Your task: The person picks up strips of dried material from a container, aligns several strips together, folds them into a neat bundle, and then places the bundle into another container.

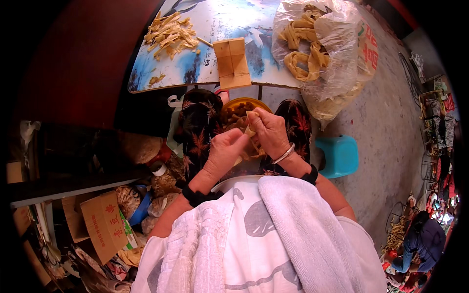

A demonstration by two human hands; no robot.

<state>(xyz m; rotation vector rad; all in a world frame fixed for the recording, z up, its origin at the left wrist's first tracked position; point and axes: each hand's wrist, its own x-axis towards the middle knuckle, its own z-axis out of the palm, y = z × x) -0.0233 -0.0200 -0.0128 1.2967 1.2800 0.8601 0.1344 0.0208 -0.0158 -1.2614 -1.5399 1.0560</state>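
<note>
Above an orange-yellow basin [251,100] between my knees, both hands are closed on a thin, pale yellow strip [250,131]. My left hand [223,152] pinches its lower left side, while my right hand [271,132] grips its upper end. The strip's exact material cannot be told. Brownish strip-like pieces [233,118] lie in the basin, partly covered by my hands. Just beyond it, a small wooden board [232,63] with a thin line across it leans over the near edge of the table [215,29].
Cut pale strips [171,33] are heaped on the table's left. A clear plastic bag [337,63] with looped strips [307,61] hangs over its right edge. A turquoise stool [342,156] stands at right, a cardboard box [103,225] lower left. Another person [424,244] sits far right.
</note>
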